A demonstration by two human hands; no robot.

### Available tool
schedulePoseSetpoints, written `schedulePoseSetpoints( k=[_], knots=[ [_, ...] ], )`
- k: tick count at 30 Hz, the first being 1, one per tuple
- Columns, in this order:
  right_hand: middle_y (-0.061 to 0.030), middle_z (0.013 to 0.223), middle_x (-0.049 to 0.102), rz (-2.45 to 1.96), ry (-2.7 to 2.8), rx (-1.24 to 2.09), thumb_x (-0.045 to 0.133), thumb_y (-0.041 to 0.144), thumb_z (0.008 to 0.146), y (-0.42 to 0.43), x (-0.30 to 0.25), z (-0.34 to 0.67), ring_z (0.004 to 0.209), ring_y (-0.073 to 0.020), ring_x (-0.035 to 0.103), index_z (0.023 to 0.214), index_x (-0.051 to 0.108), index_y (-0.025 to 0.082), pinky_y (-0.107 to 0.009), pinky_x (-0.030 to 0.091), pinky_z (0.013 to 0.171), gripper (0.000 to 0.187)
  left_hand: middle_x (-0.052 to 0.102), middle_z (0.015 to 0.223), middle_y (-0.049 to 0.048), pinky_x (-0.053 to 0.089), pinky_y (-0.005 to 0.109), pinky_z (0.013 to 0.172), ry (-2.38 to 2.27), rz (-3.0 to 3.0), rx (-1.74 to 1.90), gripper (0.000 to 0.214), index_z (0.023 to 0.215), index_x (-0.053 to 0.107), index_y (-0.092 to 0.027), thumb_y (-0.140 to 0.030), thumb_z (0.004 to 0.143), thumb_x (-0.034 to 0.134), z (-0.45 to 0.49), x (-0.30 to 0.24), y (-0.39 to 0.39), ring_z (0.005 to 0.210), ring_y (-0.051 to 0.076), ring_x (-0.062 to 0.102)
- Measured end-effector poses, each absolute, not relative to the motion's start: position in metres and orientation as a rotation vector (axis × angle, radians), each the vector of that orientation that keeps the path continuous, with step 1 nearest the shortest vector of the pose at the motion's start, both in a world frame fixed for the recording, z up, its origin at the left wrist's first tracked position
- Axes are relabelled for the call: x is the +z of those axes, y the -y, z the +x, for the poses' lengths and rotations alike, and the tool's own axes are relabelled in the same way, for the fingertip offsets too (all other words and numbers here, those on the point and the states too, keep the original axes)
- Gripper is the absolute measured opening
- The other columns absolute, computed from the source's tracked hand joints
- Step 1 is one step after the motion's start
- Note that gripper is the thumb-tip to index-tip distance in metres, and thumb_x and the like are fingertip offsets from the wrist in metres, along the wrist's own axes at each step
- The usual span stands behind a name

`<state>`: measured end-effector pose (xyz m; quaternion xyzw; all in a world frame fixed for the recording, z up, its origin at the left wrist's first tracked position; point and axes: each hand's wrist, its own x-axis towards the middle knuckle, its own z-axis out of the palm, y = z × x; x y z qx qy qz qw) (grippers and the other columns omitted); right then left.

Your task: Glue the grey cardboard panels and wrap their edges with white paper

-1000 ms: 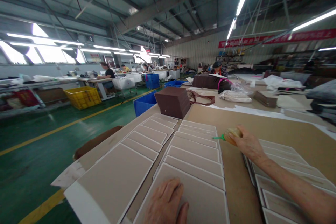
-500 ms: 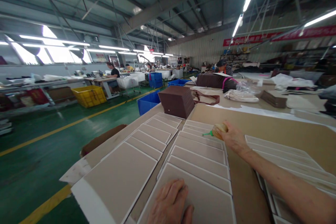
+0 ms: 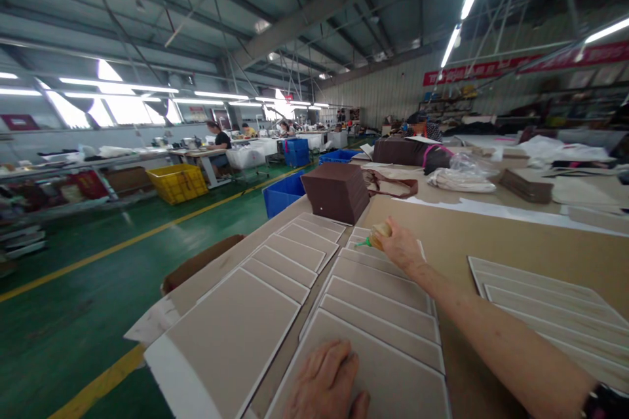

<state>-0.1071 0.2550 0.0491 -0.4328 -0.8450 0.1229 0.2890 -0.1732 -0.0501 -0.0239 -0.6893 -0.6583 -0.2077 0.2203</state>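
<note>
Head view, looking along a factory workbench topped with tan cardboard. The left hand lies flat with its fingers together on the nearest beige panel, gripping nothing. The right hand is closed around a small amber squeeze bottle, whose green nozzle points left above the far end of the same row of panels. Whether the nozzle touches a panel, I cannot tell. A dark watch band circles the right wrist.

Everything else places easily from the stack of dark brown panels. The row under the hands runs toward the camera from just in front of the stack, a second row lies left of it, and a third lies well right. Brown straps sit just right of the stack, and a blue plastic crate stands just left of it. Farther left, a yellow crate rests on the green floor.
</note>
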Motion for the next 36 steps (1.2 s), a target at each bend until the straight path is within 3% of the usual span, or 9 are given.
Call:
schedulePoseSetpoints(
  k=[25, 36],
  knots=[
    [-0.0051, 0.074, 0.064, -1.26, 2.135, 0.313, 0.053, 0.051, 0.081, -0.275, 0.044, 0.02, 0.068, -0.0235, 0.059, 0.098, 0.06, 0.022, -0.031, 0.038, 0.062, 0.035, 0.07, 0.11, 0.0067, 0.062, 0.037, 0.085, 1.814, -1.875, -0.626, 0.034, 0.11, 0.064, -0.02, -0.026, 0.077, 0.067, -0.163, -0.013, 0.053, 0.1, 0.025, 0.068],
    [-0.002, 0.068, 0.061, -1.316, 1.984, 0.422, 0.049, 0.061, 0.074, -0.247, 0.055, 0.058, 0.065, -0.0226, 0.057, 0.079, 0.054, 0.025, -0.032, 0.039, 0.06, 0.037, 0.069, 0.115, 0.0089, 0.061, 0.039, 0.089, 1.883, -1.889, -0.518, 0.034, 0.114, 0.063, -0.018, -0.027, 0.081, 0.064, -0.159, -0.006, 0.054, 0.106, 0.026, 0.066]
  ],
)
